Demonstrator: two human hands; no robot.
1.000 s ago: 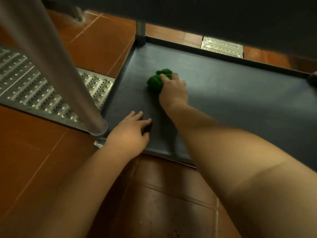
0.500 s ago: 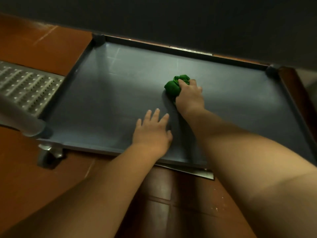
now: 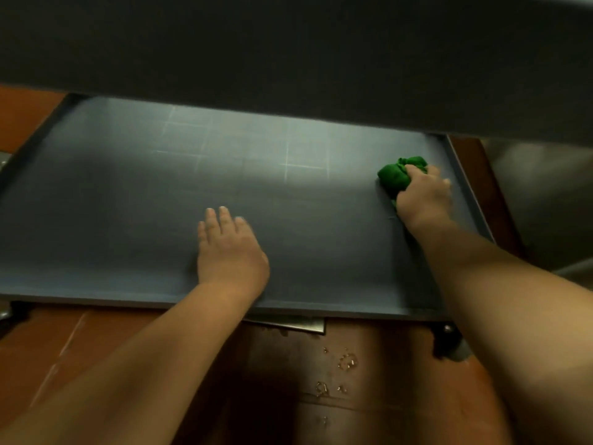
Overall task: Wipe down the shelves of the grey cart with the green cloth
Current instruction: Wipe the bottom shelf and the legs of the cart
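The grey cart's bottom shelf fills the middle of the view, a flat tray with a low raised rim. My right hand grips the bunched green cloth and presses it on the shelf near the right rim. My left hand lies flat, fingers straight, on the shelf near its front edge, about in the middle. The dark underside of the shelf above hides the back of the tray.
Red-brown floor tiles lie in front of the cart, with small bits of debris on them. A black caster sits under the front right corner. A steel surface stands to the right of the cart.
My right hand has swept the green cloth from the left part of the shelf across to its right rim. My left hand moved from the front left corner onto the shelf's middle.
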